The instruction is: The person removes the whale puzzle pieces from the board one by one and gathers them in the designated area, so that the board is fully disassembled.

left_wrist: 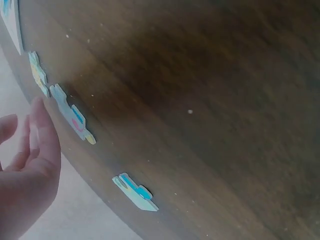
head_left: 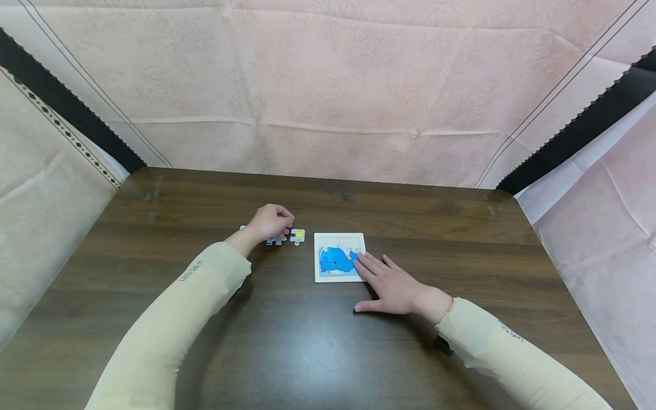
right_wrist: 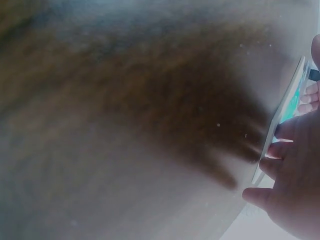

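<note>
A square white-framed jigsaw puzzle (head_left: 339,279) with a blue whale picture (head_left: 335,260) lies on the table in the head view. My right hand (head_left: 393,286) has its fingers straight and spread, the fingertips resting on the frame's right edge. Left of the frame, my left hand (head_left: 269,222) hovers over loose puzzle pieces with its fingers loosely bent. In the left wrist view a gap shows between thumb and fingers, with nothing seen in the grasp. Beside these fingers lie a yellowish piece (left_wrist: 37,74) and a piece with pink and blue (left_wrist: 72,114).
Another loose piece (left_wrist: 134,192) with blue on it lies farther off in the left wrist view, mostly covered by the hand in the head view. The dark wooden table (head_left: 297,353) reaches back to a pale pink cloth (head_left: 328,85) hanging behind it.
</note>
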`<state>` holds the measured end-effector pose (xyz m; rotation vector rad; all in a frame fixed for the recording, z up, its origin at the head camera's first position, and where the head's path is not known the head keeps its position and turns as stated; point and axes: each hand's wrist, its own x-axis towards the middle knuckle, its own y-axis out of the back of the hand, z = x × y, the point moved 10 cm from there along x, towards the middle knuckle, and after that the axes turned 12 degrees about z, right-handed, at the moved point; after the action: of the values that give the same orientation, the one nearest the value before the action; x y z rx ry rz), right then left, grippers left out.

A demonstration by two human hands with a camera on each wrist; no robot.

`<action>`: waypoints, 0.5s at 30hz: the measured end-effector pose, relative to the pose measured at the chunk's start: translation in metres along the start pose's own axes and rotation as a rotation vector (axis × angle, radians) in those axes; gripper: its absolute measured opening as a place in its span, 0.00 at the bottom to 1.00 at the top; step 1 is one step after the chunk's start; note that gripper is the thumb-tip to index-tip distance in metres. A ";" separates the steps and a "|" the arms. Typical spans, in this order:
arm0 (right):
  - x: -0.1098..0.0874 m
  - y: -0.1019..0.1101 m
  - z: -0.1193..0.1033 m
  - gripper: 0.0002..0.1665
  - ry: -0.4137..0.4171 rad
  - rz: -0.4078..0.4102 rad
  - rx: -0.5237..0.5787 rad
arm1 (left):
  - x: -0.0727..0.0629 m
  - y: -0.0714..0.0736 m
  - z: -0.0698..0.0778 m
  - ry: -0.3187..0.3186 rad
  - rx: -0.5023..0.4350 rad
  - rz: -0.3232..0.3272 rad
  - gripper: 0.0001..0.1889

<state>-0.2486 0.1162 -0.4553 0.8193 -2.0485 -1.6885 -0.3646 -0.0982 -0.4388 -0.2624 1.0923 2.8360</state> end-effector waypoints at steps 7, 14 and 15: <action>-0.001 -0.001 0.000 0.55 0.000 0.000 -0.003 | -0.006 -0.019 0.011 -0.017 -0.058 -0.106 0.16; 0.000 -0.002 0.001 0.56 -0.002 -0.008 -0.011 | -0.016 -0.043 0.026 -0.069 -0.024 -0.214 0.16; 0.000 -0.002 0.001 0.56 -0.003 -0.009 -0.011 | -0.018 -0.046 0.029 -0.076 -0.019 -0.228 0.16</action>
<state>-0.2489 0.1165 -0.4576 0.8241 -2.0388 -1.7046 -0.3443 -0.0455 -0.4448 -0.2604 0.9544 2.6331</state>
